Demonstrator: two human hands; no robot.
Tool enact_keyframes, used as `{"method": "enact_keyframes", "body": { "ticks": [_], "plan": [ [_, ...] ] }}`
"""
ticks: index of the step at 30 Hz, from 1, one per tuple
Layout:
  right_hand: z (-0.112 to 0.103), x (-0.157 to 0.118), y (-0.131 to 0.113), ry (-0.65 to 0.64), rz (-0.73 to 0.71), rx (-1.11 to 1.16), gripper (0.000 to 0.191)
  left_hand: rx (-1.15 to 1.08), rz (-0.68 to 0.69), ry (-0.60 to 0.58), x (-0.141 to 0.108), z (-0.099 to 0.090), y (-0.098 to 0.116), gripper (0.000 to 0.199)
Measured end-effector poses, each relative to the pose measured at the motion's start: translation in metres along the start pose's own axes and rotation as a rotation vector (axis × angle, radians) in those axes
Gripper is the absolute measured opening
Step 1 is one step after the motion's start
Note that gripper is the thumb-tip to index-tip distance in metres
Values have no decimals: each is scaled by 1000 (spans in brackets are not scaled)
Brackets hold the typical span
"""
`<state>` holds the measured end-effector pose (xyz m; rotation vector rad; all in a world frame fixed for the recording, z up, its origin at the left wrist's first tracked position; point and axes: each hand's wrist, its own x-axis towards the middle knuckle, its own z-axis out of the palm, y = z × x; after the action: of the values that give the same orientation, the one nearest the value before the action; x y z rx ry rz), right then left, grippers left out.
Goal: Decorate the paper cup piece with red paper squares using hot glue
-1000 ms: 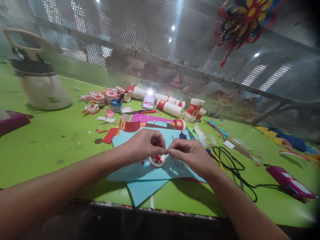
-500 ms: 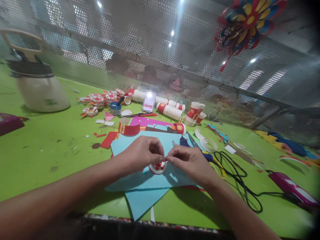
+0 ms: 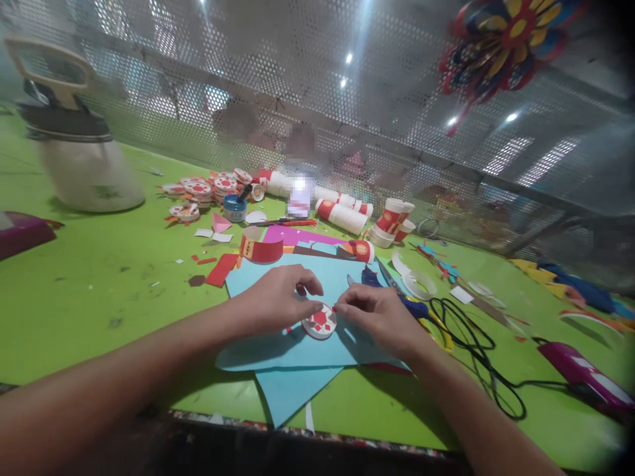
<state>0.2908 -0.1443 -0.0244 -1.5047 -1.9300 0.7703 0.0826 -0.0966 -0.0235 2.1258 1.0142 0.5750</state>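
Observation:
A small white round disc with red paper pieces (image 3: 320, 322) lies on light blue paper sheets (image 3: 297, 357) near the table's front edge. My left hand (image 3: 280, 299) rests at the disc's left rim, fingertips touching it. From the right, my right hand (image 3: 377, 311) has pinched fingertips at the disc's rim, seemingly on a tiny red bit; what it pinches is too small to make out.
The green table (image 3: 99, 284) carries a big clear jar with a handle (image 3: 74, 132), stacked decorated discs (image 3: 198, 192), a small glue pot (image 3: 234, 208), paper cups (image 3: 391, 218), a red paper ring (image 3: 261, 249), scissors (image 3: 411, 304), a black cord (image 3: 476, 350) and a magenta tool (image 3: 585, 377). A perforated metal screen stands behind.
Both hands have come down from a pinch above the disc to its rim, and they moved slightly apart. The disc is now uncovered between them.

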Motion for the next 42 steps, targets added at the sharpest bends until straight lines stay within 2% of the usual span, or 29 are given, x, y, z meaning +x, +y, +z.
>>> {"method": "enact_keyframes", "body": {
  "ticks": [5, 10, 15, 29, 42],
  "plan": [
    [3, 0, 0, -25, -69, -98, 16, 255, 170, -41, -5, 7, 0, 45],
    [6, -1, -1, -33, -78, -169, 12, 344, 268, -64, -9, 13, 0, 34],
    [8, 1, -1, -3, -68, -209, 14, 389, 266, -64, -9, 16, 1, 21],
    [15, -1, -2, 27, -88, -251, 16, 380, 260, -60, -6, 19, -4, 21],
    [20, -6, -1, 100, -294, -371, 13, 402, 293, -48, -6, 20, -6, 18]
  ]
}}
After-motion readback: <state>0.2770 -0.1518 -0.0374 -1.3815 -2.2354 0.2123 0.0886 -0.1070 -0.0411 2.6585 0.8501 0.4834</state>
